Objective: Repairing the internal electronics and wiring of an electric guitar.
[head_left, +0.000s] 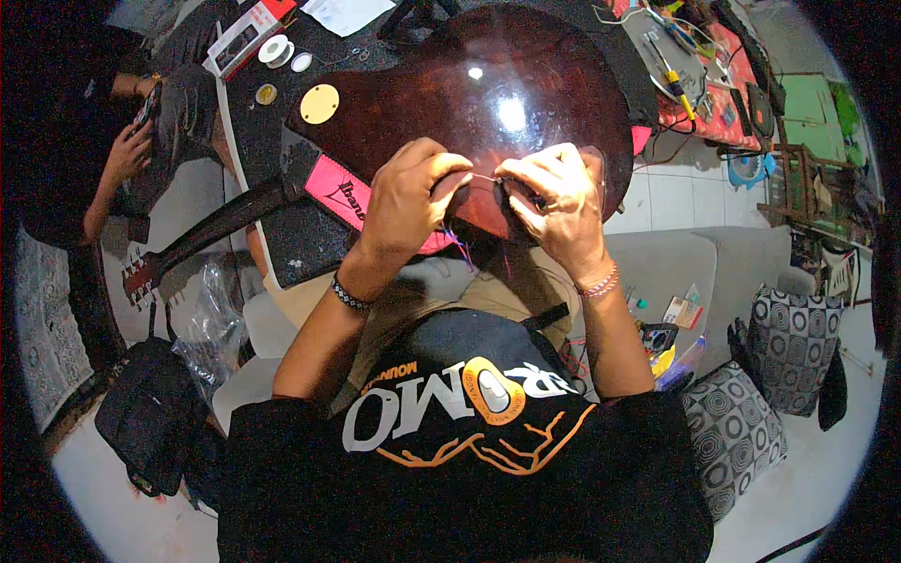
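A dark red-brown guitar [404, 94] lies back up in front of me, its neck pointing to the lower left. Over the near edge of its body, a thin wire [483, 176] stretches between my two hands. My left hand [408, 192] pinches one end between thumb and forefinger. The other end is pinched by my right hand [558, 197], whose curled fingers partly hide it. Below my left hand, a bright pink strap-like piece [336, 190] lies beside the guitar, and thin coloured wires [460, 246] hang close to it.
A solder spool [275, 51], a small round tin [267, 95] and a box [246, 39] sit at the table's far left. A yellow soldering iron [678, 92] rests at the far right. On the left sits another person holding a phone [147, 105]. Patterned cushions [737, 436] lie at right.
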`<action>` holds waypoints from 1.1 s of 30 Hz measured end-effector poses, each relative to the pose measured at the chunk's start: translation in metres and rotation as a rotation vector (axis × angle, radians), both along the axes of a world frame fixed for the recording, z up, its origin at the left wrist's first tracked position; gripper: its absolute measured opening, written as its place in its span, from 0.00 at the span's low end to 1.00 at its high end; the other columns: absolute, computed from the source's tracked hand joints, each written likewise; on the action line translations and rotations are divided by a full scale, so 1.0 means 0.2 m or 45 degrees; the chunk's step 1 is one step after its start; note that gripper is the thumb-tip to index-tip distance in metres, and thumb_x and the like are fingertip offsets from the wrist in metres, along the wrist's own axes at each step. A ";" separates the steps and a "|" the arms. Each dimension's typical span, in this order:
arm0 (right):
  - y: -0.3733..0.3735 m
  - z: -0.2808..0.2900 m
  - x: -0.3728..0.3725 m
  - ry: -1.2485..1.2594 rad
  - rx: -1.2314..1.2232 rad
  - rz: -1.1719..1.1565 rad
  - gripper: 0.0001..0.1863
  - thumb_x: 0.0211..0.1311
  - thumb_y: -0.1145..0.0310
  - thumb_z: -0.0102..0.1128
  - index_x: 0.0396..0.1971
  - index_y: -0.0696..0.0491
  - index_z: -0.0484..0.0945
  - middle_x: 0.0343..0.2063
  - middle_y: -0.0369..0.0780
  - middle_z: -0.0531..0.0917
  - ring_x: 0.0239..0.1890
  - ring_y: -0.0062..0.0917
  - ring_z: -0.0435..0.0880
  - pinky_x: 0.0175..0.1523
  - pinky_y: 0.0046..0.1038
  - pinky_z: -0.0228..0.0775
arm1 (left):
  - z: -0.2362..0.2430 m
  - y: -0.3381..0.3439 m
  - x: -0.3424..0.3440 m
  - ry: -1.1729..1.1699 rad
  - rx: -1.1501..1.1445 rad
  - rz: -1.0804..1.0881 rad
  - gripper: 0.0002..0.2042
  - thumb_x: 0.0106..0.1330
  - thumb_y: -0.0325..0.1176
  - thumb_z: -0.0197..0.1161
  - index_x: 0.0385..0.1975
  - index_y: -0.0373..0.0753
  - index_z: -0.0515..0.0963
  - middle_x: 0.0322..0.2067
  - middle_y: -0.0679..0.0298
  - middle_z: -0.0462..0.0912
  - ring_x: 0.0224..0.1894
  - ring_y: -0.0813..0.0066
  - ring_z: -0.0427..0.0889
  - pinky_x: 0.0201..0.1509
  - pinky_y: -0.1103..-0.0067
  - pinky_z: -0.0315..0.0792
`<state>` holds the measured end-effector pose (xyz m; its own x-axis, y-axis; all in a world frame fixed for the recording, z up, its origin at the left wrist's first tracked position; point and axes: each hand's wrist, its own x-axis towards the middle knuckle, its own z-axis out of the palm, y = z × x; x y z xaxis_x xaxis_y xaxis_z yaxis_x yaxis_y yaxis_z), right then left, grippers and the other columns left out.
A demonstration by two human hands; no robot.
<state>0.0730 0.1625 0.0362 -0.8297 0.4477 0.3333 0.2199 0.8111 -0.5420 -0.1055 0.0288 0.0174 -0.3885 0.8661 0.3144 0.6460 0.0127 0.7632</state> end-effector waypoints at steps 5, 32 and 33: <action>0.01 0.00 0.01 -0.003 0.037 0.028 0.16 0.52 0.74 0.73 0.43 0.48 0.88 0.39 0.35 0.87 0.44 0.32 0.79 0.54 0.34 0.73 | 0.02 0.07 0.00 0.034 -0.011 0.036 0.05 0.61 0.29 0.73 0.34 0.38 0.85 0.33 0.58 0.82 0.38 0.55 0.83 0.43 0.65 0.76; -0.05 0.05 0.04 0.042 0.073 -0.175 0.22 0.56 0.68 0.75 0.53 0.48 0.86 0.36 0.34 0.87 0.42 0.29 0.81 0.55 0.35 0.68 | -0.02 0.08 0.00 0.106 0.064 -0.066 0.05 0.59 0.26 0.73 0.34 0.37 0.85 0.34 0.59 0.81 0.40 0.57 0.80 0.45 0.66 0.77; -0.07 0.06 0.06 0.050 0.111 -0.219 0.20 0.57 0.65 0.75 0.51 0.47 0.86 0.37 0.34 0.87 0.43 0.29 0.82 0.57 0.36 0.64 | -0.02 0.08 0.00 0.106 0.067 -0.072 0.05 0.59 0.26 0.73 0.34 0.37 0.85 0.34 0.59 0.81 0.40 0.57 0.80 0.45 0.66 0.77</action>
<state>0.0855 0.1486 0.0474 -0.7289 0.5500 0.4077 0.3395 0.8075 -0.4824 -0.1056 0.0439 0.0128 -0.3103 0.8675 0.3888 0.7056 -0.0639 0.7057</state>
